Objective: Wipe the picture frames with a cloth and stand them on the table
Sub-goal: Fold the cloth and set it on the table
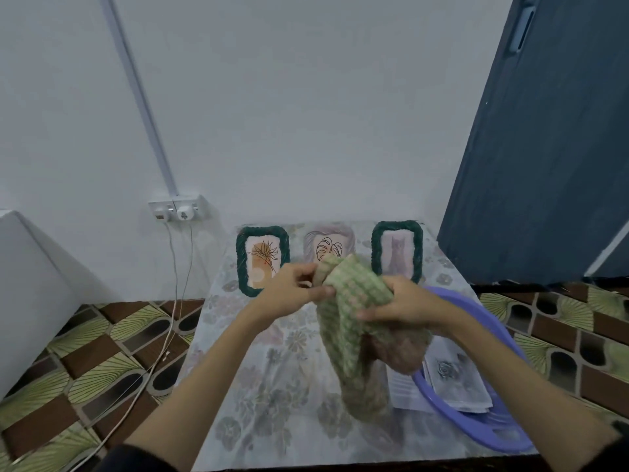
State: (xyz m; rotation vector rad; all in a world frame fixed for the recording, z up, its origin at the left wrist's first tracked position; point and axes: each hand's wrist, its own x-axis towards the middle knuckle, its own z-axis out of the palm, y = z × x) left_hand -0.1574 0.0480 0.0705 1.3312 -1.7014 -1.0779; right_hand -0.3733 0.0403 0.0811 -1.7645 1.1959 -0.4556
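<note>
Frames stand in a row at the far edge of the table (238,386), leaning against the wall (306,114): a green-rimmed one with a leaf print (262,258) on the left, a pale one with a monstera outline (329,245) in the middle, and a green-rimmed one with a cat (397,250) on the right. You hold the cloth (354,321), green and checked, above the table in front of the middle frame, partly hiding its lower edge. Your left hand (289,294) pinches the cloth's upper left edge between thumb and curled fingers. Your right hand (405,304) grips the bunched cloth from the right, fingers wrapped over it; the rest hangs down toward the tabletop. A purple basin (476,434) sits at the table's right side, under your right forearm, with flat printed sheets or frames (452,376) in it; you cannot tell which. A socket (178,208) on the wall to the left has cables (170,301) running down to the patterned floor (85,362). A dark blue door (544,148) stands at the right.
</note>
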